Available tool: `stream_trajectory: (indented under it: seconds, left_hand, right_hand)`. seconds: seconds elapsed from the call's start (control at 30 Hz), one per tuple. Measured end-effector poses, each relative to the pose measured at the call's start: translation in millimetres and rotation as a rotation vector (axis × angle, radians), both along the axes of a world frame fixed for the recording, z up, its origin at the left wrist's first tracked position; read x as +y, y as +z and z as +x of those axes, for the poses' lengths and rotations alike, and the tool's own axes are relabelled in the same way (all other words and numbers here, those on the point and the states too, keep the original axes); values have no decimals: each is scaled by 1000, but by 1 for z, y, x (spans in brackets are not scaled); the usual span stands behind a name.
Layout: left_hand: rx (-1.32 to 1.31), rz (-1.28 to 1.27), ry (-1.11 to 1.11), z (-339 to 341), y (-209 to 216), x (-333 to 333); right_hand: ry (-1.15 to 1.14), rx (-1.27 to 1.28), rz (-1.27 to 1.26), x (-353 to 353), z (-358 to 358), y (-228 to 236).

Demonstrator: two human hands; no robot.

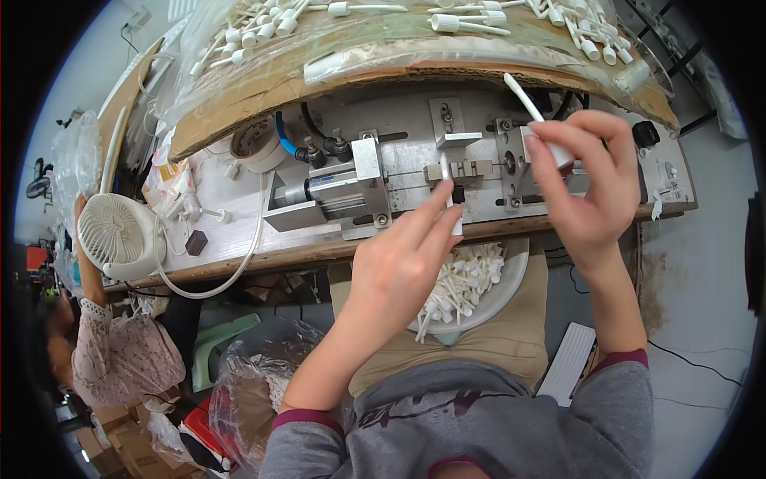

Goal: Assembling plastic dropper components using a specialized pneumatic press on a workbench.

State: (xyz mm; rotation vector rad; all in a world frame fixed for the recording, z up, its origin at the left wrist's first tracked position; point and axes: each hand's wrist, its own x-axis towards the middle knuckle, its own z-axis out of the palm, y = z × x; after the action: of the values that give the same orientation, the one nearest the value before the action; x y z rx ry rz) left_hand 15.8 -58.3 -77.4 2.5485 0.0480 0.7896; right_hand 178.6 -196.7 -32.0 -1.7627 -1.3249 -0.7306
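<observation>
My left hand [403,259] is over the near edge of the metal fixture. Its fingers are closed on a white capped tube, whose thin stem [445,166] points away from me across the slotted metal block [471,170]. My right hand [594,180] is raised at the right end of the fixture. Between thumb and fingers it pinches another white capped tube [523,97], with the stem tilted up to the left and the cap partly hidden by the fingers. Left of the block is an air cylinder [331,191] in a metal bracket.
A bowl [515,279] of white parts rests on my lap. Above the fixture, a cardboard shelf [239,108] holds many capped tubes [471,20]. A white fan [120,235], tape roll [259,144] and hose are at left. Another person's sleeve [128,359] shows beyond.
</observation>
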Motion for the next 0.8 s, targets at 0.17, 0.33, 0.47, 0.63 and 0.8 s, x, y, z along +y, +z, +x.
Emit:
stream_trajectory:
  seconds: [0.17, 0.33, 0.47, 0.63, 0.8]
  left_hand:
    - [115, 252, 22, 14, -1, 7]
    - [217, 271, 44, 15, 8, 8]
    - [202, 132, -34, 15, 15, 17]
    - [-105, 80, 73, 52, 74, 72]
    - [-278, 501, 141, 119, 103, 155]
  right_hand:
    - [250, 656, 152, 2, -13, 5]
    - [184, 719, -27, -18, -18, 5]
    - [166, 592, -192, -24, -29, -1]
    - [83, 248, -325, -23, -40, -33]
    - [80, 8, -496, -2, -51, -39]
